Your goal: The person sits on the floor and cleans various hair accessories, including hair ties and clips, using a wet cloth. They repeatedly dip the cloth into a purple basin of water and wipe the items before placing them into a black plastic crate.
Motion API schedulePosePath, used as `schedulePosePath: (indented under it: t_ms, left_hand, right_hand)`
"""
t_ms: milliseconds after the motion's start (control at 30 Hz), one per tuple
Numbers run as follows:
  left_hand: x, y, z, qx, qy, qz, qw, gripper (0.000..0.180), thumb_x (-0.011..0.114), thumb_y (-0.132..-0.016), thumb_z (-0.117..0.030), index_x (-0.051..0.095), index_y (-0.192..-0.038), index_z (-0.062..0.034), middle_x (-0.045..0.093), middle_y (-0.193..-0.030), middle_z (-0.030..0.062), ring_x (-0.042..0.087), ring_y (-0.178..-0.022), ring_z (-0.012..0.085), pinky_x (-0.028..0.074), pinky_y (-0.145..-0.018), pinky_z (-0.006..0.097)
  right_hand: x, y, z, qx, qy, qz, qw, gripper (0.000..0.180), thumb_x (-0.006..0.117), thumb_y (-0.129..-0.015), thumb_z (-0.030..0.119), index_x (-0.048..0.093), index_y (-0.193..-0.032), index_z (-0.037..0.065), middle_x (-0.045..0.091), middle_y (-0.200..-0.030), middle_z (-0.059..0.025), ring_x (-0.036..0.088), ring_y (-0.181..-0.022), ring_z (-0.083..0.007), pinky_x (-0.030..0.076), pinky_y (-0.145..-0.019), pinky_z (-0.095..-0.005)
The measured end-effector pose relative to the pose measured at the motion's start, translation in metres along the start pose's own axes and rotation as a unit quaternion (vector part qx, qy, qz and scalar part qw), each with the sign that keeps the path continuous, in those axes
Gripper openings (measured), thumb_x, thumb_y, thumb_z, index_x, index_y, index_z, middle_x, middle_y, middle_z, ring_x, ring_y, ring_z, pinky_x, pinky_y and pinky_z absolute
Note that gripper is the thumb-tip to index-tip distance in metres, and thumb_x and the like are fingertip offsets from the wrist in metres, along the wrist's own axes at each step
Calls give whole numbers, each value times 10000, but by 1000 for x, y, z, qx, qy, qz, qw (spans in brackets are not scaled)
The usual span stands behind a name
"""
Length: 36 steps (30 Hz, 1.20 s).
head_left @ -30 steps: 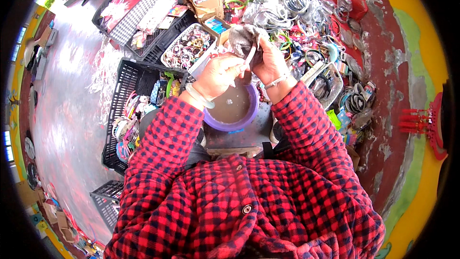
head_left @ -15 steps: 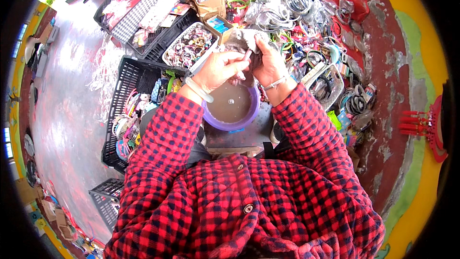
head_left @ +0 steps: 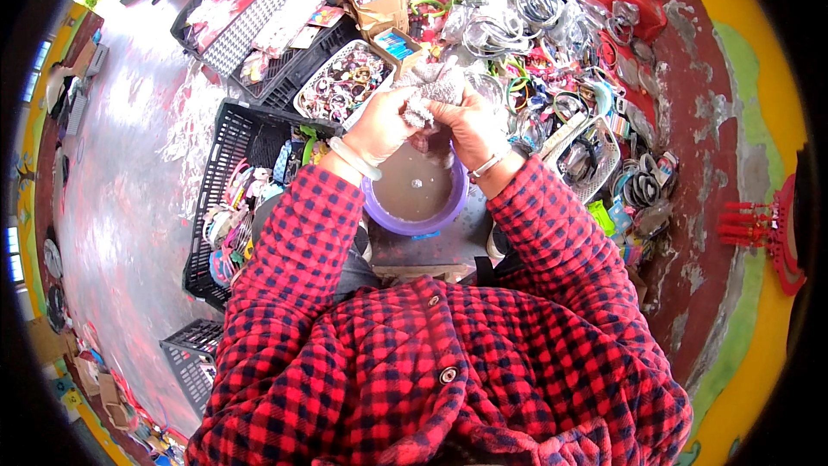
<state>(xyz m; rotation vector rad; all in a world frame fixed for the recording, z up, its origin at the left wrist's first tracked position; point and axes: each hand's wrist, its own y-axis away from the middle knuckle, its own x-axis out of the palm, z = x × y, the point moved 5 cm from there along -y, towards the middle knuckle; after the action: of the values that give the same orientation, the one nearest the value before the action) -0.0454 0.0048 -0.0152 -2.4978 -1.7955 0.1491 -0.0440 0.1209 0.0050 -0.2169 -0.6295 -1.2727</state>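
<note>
The person's two hands are working together above a purple basin (head_left: 416,227), and both are clamping a wet-looking grey cloth (head_left: 438,86). The left hand (head_left: 381,125) is gripping the bunched cloth from the left, its fingers curling partly out of sight; the right hand (head_left: 474,128) is pressing it from the right, with the thumb lying across the folds. Whether anything is being enclosed within the cloth cannot be told. The cloth is hanging over the basin's far edge, while cloudy brown water (head_left: 412,185) is filling the basin below. A clear bangle (head_left: 355,159) is encircling the left wrist. To the left, a white tray (head_left: 316,116) is holding small ornaments (head_left: 347,78), and a black crate (head_left: 207,198) is standing nearer the person. Beyond and to the right, a heap of plastic-wrapped goods (head_left: 517,17) is spreading beside a white basket (head_left: 613,158).
</note>
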Motion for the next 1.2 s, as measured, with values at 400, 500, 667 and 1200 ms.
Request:
schedulePosePath:
  t_ms: [400,500,667,1200]
  left_hand:
    - [16,7,-17,-122,184,13,975,199,561,-816,-17,584,-1006,37,617,-762,79,596,-606,145,514,-541,275]
    - [5,6,-8,-103,173,-44,979,145,550,-802,7,596,-940,8,628,-756,81,606,-616,150,510,-533,273]
    - [16,9,-9,-98,92,15,991,140,577,-792,-10,628,-922,4,626,-735,43,574,-610,94,462,-528,231]
    - [12,8,-12,-49,90,2,995,144,537,-829,1,616,-945,33,624,-794,63,596,-674,117,492,-629,255]
  right_hand:
    - [-23,-16,13,20,-58,-69,996,206,574,-857,194,564,-985,33,590,-808,-55,570,-659,-160,477,-577,-296]
    - [9,4,11,12,9,21,1000,157,535,-877,117,522,-1009,35,566,-747,-62,547,-563,-160,455,-469,-295]
    - [-2,1,6,13,-38,-16,999,165,540,-845,121,517,-982,32,552,-715,-67,540,-516,-178,445,-413,-318]
    - [7,1,9,8,-78,23,997,211,548,-860,123,530,-1059,55,600,-824,-49,578,-654,-134,476,-542,-248]
